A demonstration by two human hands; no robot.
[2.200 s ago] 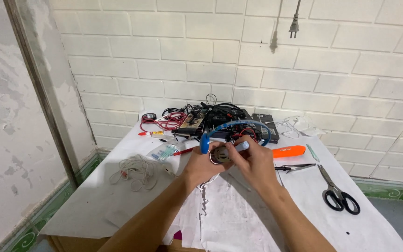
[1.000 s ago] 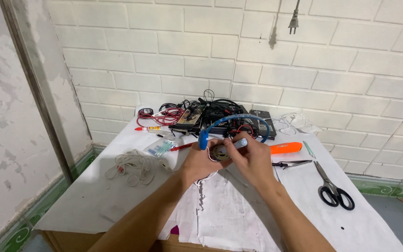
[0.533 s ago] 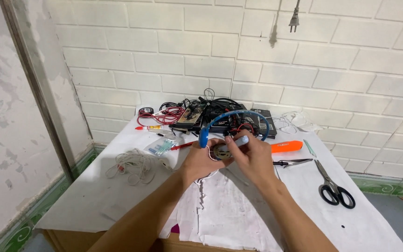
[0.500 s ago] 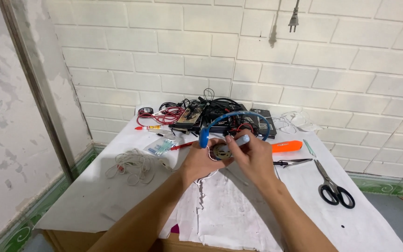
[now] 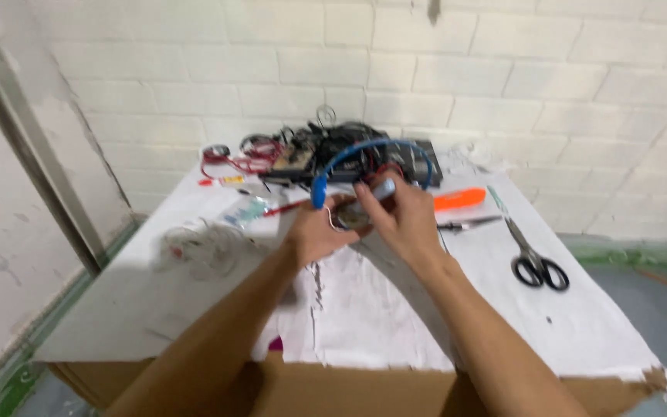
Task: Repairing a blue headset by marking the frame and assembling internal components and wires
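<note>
Both my hands closed around blue headphones point(image 5: 364, 166) above the counter point(image 5: 457, 309).
My left hand point(image 5: 319, 234) cupped one round earpiece; my right hand point(image 5: 403, 220) pinched it, the thin plastic band arching behind.

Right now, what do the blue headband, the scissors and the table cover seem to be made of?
Blue headband: probably plastic, a smooth, evenly coloured arch; both hands, left and right, hold the piece at its end.
Scissors: metal blades, grey and slightly shiny, with black handles, likely plastic.
Table cover: seemingly white paper, matt and creased with a torn edge, over brown cardboard.
</note>
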